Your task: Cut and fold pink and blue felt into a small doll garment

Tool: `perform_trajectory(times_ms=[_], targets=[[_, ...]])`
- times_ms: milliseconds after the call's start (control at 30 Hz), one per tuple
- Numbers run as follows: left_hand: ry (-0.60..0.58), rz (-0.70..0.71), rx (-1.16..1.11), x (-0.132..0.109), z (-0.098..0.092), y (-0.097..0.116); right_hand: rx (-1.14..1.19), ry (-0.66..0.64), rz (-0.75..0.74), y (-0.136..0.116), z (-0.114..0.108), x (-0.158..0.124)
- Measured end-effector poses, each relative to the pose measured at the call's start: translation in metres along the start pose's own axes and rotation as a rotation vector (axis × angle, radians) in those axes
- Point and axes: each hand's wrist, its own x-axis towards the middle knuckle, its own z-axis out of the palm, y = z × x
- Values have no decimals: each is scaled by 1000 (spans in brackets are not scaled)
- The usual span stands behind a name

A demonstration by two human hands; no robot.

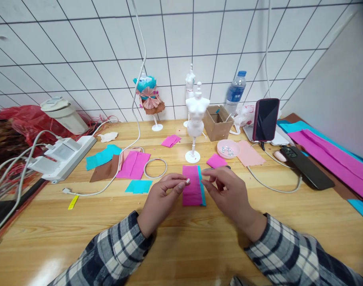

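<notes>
My left hand (pixel 165 198) pinches a small white piece (pixel 188 181) between thumb and forefinger; it is too small to tell its kind. Below the fingertips lies a folded magenta paper (pixel 192 194) with a blue strip (pixel 201 188) along its right side. Over that strip hovers my right hand (pixel 229 192), its thumb and forefinger curved and a little apart, with nothing visible between them. Just behind the paper a white mini dress form (pixel 196 115) stands upright on a round base. A pink dish (pixel 228 149) of small shiny bits sits beyond my right hand.
Left are blue paper (pixel 104 157), magenta paper (pixel 134 165), a cable ring (pixel 155 168) and a power strip (pixel 65 159). Behind stand a dressed form (pixel 150 95), a cardboard box (pixel 217 127) and a water bottle (pixel 236 91). Right are an upright phone (pixel 266 119) and a black phone (pixel 308 169).
</notes>
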Motion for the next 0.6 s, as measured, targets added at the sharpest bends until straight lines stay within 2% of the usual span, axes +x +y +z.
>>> perform_trajectory(times_ms=[67,167,267,367,500,600], targets=[[-54,-28,-67,0,-1,-1,-82,-25,-182,-2,-2,-3],[-122,-34,-93,-3,-1,2,-145,-69,-267,-5,-1,-7],[-147,-6,-61,-5,0,5,-180,-80,-239,-6,1,-8],[-144,57,74,-6,1,5,-188,-92,-209,-6,2,-8],[-76,189,348,-8,2,2,-178,-153,-164,-6,4,-8],[-8,264,497,-9,3,2,-95,-170,-73,-7,7,-7]])
